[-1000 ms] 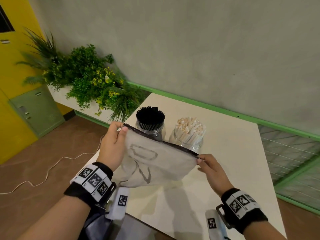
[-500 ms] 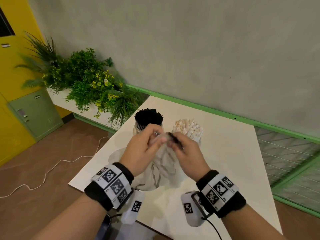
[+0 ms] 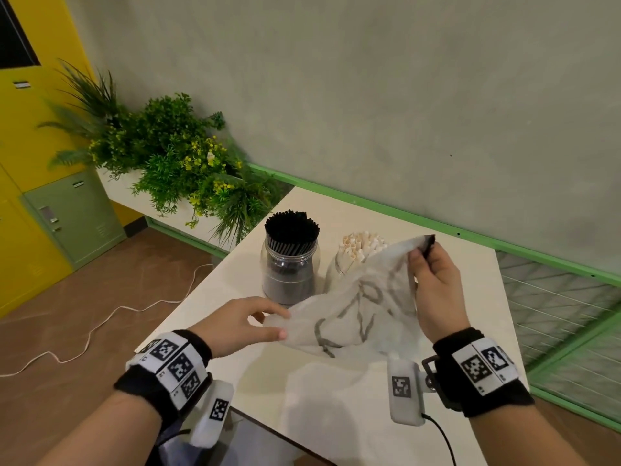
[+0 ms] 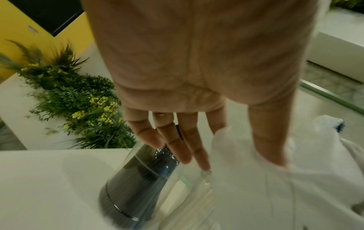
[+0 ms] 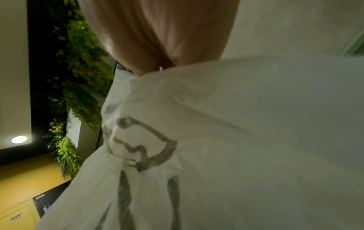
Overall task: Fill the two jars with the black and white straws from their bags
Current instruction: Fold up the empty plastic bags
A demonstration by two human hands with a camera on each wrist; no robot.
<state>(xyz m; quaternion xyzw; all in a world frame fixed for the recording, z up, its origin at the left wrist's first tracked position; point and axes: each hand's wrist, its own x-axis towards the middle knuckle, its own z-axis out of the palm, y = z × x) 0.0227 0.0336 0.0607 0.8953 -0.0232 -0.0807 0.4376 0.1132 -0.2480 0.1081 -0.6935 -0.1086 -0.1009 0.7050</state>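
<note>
Two clear jars stand side by side on the white table (image 3: 369,405). The left jar (image 3: 290,264) is packed with black straws (image 3: 291,227); the right jar (image 3: 336,274) holds white straws (image 3: 358,247) and is partly hidden. In front of them hangs a limp, translucent white bag (image 3: 356,317) with grey print. My right hand (image 3: 420,253) pinches its black-edged top, raised over the white straws. My left hand (image 3: 282,324) has the bag's lower left corner between thumb and index finger. The left wrist view shows straight fingers (image 4: 185,149) near the black jar (image 4: 133,179) and the bag (image 4: 295,186).
A white planter with green plants (image 3: 174,163) stands left of the table's far corner. A green rail (image 3: 437,227) runs along the grey wall behind. A white cable (image 3: 100,324) lies on the brown floor. A green cabinet (image 3: 74,216) sits by the yellow wall.
The bag was stretched between both hands, then the hands met at its top. Now my right hand keeps the top, up and to the right, and my left dropped to the lower corner.
</note>
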